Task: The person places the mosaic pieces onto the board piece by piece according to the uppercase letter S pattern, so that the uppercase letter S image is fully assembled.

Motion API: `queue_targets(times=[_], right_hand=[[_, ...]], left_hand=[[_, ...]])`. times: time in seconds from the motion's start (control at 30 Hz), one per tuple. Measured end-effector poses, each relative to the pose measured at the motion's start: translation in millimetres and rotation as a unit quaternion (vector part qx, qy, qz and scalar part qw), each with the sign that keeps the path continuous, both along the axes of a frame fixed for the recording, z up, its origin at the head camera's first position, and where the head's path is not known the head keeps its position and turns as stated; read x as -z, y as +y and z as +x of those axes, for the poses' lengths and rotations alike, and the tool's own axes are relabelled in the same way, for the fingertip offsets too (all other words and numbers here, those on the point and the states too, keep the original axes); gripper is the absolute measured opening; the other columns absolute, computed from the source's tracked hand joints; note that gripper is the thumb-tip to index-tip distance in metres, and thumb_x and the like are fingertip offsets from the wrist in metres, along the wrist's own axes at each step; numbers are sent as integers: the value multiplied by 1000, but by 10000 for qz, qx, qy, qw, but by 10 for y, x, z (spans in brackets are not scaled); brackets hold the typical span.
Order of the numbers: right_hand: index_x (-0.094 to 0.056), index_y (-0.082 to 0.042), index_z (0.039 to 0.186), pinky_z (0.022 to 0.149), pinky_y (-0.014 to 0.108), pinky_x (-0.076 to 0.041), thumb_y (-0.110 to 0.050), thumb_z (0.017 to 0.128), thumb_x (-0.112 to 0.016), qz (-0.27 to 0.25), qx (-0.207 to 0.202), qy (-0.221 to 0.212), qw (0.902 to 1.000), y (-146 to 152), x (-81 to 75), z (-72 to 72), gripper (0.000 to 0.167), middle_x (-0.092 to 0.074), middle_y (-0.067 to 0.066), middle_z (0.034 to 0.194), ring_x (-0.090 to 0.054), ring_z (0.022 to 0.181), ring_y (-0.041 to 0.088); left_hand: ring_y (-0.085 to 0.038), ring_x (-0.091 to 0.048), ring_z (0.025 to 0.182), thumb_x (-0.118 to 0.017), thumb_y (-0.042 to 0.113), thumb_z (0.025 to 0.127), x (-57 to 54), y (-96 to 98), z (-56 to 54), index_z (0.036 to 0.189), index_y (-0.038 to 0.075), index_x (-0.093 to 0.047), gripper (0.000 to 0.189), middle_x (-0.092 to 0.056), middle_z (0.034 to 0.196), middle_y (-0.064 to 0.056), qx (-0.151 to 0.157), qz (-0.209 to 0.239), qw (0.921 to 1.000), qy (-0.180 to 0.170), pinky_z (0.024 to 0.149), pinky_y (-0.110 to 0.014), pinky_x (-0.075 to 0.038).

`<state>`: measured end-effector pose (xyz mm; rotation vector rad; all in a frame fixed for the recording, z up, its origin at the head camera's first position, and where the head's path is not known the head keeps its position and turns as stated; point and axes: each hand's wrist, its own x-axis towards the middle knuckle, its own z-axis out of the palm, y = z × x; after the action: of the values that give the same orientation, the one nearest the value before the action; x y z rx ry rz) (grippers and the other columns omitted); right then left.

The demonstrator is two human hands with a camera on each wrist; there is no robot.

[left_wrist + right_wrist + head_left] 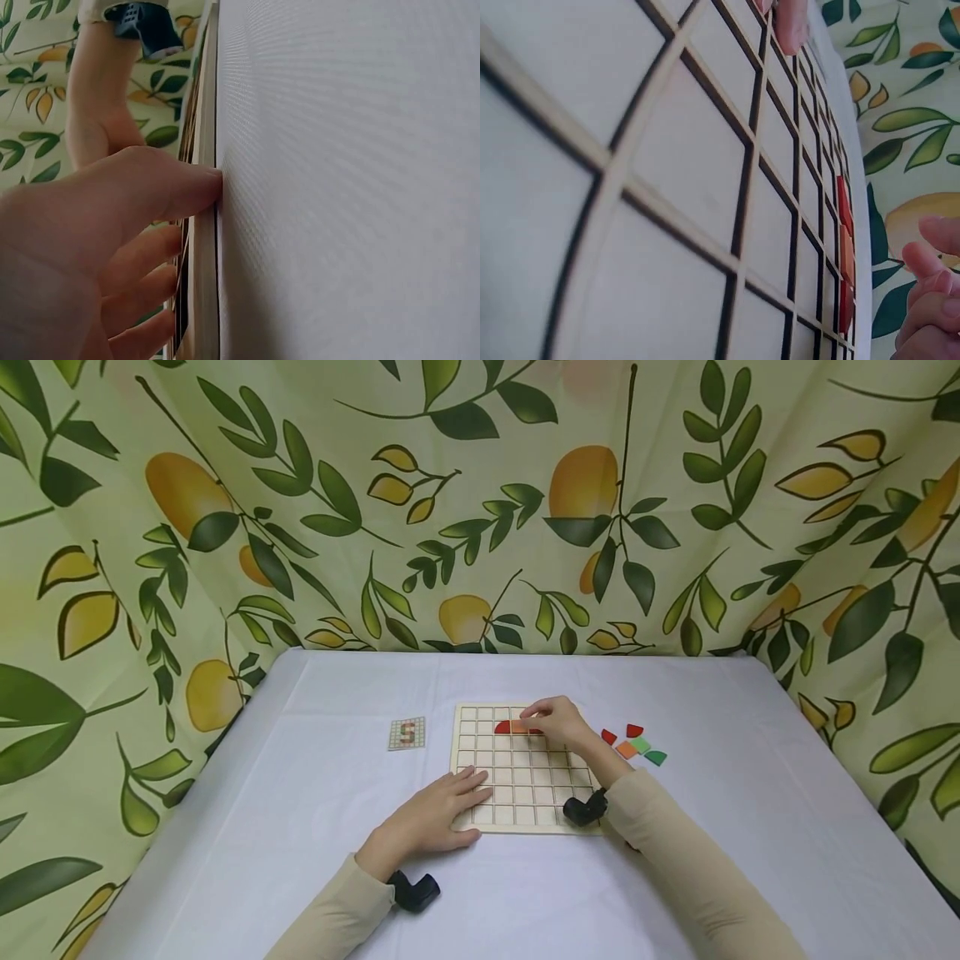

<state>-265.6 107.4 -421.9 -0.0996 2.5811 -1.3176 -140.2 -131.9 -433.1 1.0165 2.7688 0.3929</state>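
A light wooden grid board [525,793] lies on the table. My left hand [431,814] rests on its near left corner, fingers spread over the squares. In the left wrist view the thumb [187,184] lies against the board's side edge. Over the far part of the board is my right hand [562,724], fingers bent, thumb and forefinger just above a short row of pieces. That row holds a rounded red piece [502,727], an orange square [846,255] and another red piece [846,307]. No piece shows between the right fingertips in the right wrist view.
Right of the board lie loose pieces: two red ones [609,737], an orange square [626,749], a light green square [641,745] and a green rounded one [656,757]. A small card with a gridded pattern [407,733] lies left of the board. A leaf-print curtain [480,527] surrounds the table.
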Motion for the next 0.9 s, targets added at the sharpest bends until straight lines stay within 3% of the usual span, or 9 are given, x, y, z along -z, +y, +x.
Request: queue_targets(times=[0.33,0.9], right_hand=[[-73,-1,101,60,25,-36,-22,89,-67,-285,-120,59,9995,198,-71,124,24,-54,0,78,-42,78,18],[-72,-3,103,62,23,-42,-22,89,-67,0,-362,190,9992,481,-96,268,25,-61,3,88,-47,79,16]], left_hand=[[-31,-37,144,-63,34,88,4,-5,-11,142,12,-49,59,-43,153,-9,86,61,9999,84,118,-47,-34],[-31,-36,146,-62,33,89,15,2,3,143,12,-48,60,-41,155,-8,-27,118,9999,-121,119,-48,-32]])
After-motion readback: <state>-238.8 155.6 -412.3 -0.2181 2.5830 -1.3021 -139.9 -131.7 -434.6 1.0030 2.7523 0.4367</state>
